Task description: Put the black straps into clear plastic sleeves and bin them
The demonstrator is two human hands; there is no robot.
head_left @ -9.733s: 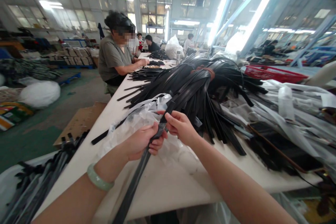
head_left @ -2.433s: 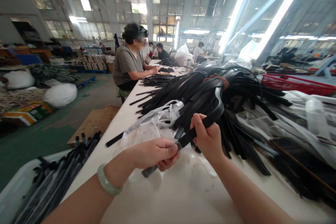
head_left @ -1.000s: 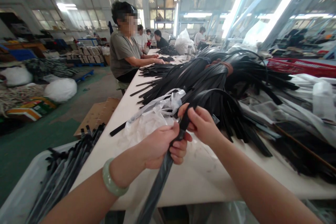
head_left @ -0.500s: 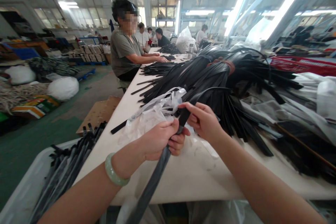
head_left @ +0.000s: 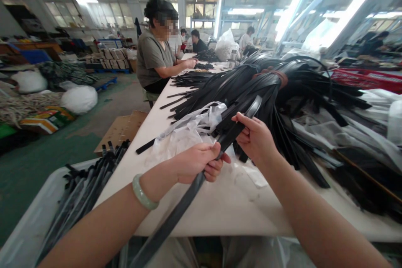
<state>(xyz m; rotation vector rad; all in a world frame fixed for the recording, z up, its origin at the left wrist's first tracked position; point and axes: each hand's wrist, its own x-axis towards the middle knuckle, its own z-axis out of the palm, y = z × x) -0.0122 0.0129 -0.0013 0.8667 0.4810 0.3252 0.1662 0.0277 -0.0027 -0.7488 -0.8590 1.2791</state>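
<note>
Grip check: your left hand [head_left: 197, 163] is closed in a fist round the black strap [head_left: 176, 215], thumb on top. Your right hand [head_left: 256, 138] pinches the same strap just above it, fingers curled under.

Strap position: it comes up from below the edge of the white table [head_left: 226, 213], passes through both hands, and its top end curls up in front of the big strap bundle [head_left: 282, 92], which is tied with a brown band [head_left: 278, 76].

My read on doing this cleanly:
- Make the right pinch the firm one and the left fist the loose guide, so the strap can slide without buckling.
- Hold the strap flat between the hands. I see no twist in that span, though the part inside the fist is hidden.
- Hands are near each other, which is good. A short span is easier to control.
- Lift the curled end clear of the bundle, because loose ends there look likely to snag it.
- The crumpled plastic bag [head_left: 188, 132] lies just behind your left knuckles. Don't pinch it in with the strap.
- The bin of straps [head_left: 75, 205] sits at your left, below table level.
</note>
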